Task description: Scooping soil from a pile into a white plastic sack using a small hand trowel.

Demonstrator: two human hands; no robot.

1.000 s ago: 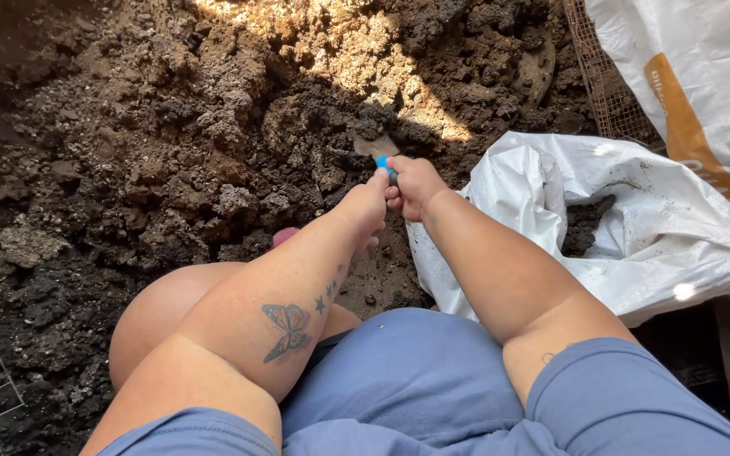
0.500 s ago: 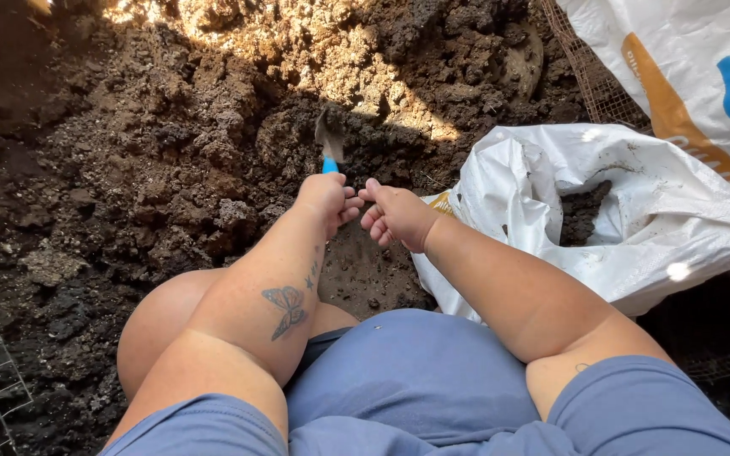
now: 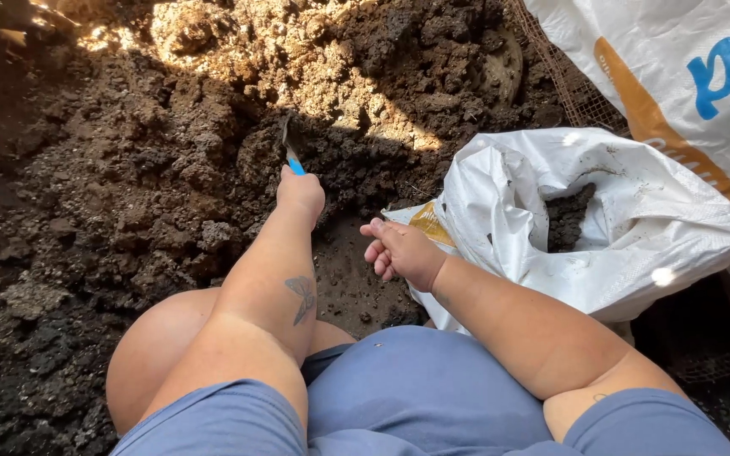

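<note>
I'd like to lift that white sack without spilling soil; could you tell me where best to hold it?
Probably grip the sack by its rolled rim beside the opening, coming from above. It lies open with soil inside, so a low hold would likely tip it.

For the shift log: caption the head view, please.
Left hand digs blue-handled trowel into soil; right hand beside white sack.

Crumbly earth, woven plastic, a plastic-handled tool

The soil (image 3: 171, 186) looks matt, rough and clumpy, dark in shade and pale where sunlit. The white sack (image 3: 618, 228) is crinkled woven plastic with a faint sheen. The trowel (image 3: 291, 148) in the left hand (image 3: 301, 192) has a smooth blue plastic handle and a dull, dirt-coated blade.
</note>
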